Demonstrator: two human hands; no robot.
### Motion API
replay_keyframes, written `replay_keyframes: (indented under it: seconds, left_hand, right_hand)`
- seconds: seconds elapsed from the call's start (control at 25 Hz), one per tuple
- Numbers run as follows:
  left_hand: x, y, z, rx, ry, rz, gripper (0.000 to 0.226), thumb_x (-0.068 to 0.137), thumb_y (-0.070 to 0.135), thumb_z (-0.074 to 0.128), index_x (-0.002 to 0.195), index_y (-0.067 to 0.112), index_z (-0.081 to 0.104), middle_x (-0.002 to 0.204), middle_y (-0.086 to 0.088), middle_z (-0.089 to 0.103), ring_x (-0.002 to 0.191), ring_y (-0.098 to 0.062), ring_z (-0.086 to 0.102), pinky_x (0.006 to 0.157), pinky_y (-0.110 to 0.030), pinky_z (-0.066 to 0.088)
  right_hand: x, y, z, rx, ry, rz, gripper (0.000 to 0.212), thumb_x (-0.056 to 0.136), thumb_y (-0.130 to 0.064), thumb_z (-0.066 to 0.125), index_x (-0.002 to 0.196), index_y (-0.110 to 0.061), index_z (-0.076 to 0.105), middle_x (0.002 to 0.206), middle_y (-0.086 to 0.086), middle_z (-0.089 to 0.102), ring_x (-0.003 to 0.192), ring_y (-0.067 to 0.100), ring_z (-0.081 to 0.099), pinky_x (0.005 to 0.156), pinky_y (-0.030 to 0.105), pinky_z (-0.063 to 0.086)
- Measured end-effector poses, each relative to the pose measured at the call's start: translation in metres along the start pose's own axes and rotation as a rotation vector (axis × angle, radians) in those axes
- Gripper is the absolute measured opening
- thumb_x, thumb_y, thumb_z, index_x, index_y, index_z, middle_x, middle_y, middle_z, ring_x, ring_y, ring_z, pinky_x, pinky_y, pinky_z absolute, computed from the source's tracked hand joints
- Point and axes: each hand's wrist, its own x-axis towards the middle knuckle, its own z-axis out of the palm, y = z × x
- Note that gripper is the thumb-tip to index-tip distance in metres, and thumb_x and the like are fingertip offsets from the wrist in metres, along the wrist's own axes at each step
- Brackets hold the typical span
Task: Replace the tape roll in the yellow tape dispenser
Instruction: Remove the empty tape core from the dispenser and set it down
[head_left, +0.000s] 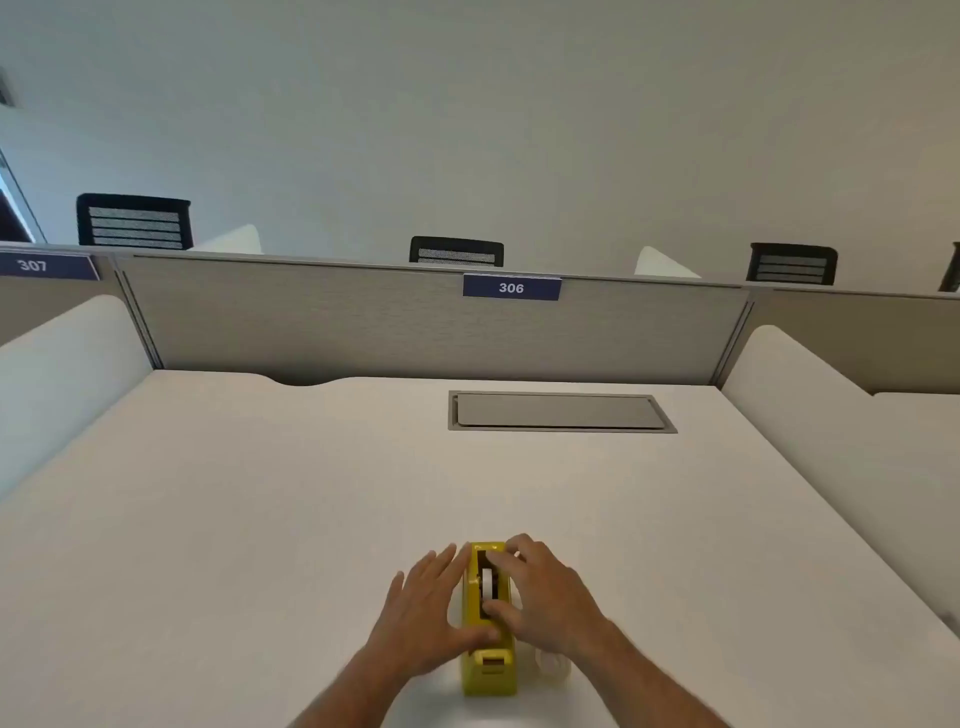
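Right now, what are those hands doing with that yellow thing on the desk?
A person is working on a yellow tape dispenser standing on a white desk. The left hand steadies its side, while the right hand reaches into the top slot with fingers around the white tape roll seated inside. Another clear roll seems to lie beside the dispenser, under the right wrist.

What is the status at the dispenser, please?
Left hand flat against dispenser. Right hand fingers on roll in slot. Spare roll beside it. Nothing blocking.
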Motion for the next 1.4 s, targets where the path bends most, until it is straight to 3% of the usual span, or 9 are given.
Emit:
replay_keyframes:
  seconds: [0.36, 0.6, 1.04, 1.4]
  left_hand:
    - [0.007, 0.0, 0.001, 0.012, 0.044, 0.014, 0.116, 0.066, 0.079, 0.062, 0.155, 0.033, 0.005, 0.166, 0.012, 0.013, 0.152, -0.015, 0.013, 0.125, -0.047, 0.018]
    - [0.007, 0.006, -0.001, -0.05, 0.063, 0.015, 0.12, 0.063, 0.073, 0.072, 0.155, 0.033, 0.007, 0.165, 0.013, 0.017, 0.148, -0.013, 0.026, 0.121, -0.036, 0.031]
    - [0.005, 0.008, -0.001, -0.12, 0.071, 0.0, 0.12, 0.062, 0.067, 0.078, 0.155, 0.033, 0.01, 0.164, 0.014, 0.019, 0.148, -0.013, 0.026, 0.119, -0.035, 0.033]
    - [0.007, 0.006, 0.001, -0.21, 0.16, 0.019, 0.092, 0.076, 0.052, 0.076, 0.152, 0.035, 0.027, 0.16, 0.015, 0.028, 0.146, -0.01, 0.029, 0.122, -0.033, 0.029]
  right_hand:
    - [0.011, 0.0, 0.001, 0.029, -0.019, 0.054, 0.046, 0.078, -0.049, 0.067, 0.121, -0.033, 0.062, 0.121, -0.009, 0.045, 0.103, 0.011, 0.054, 0.078, 0.029, 0.053]
    - [0.016, -0.003, 0.0, 0.146, 0.033, 0.109, 0.041, 0.076, -0.041, 0.073, 0.115, -0.031, 0.067, 0.108, -0.009, 0.051, 0.09, 0.013, 0.059, 0.074, 0.026, 0.053]
    - [0.012, 0.004, 0.007, 0.199, 0.089, 0.07, 0.043, 0.08, -0.044, 0.071, 0.121, -0.031, 0.063, 0.113, -0.014, 0.061, 0.1, 0.008, 0.058, 0.084, 0.022, 0.051]
    - [0.01, 0.008, 0.008, 0.328, 0.131, 0.116, 0.045, 0.076, -0.043, 0.076, 0.119, -0.035, 0.065, 0.112, -0.017, 0.067, 0.097, 0.004, 0.059, 0.087, 0.018, 0.052]
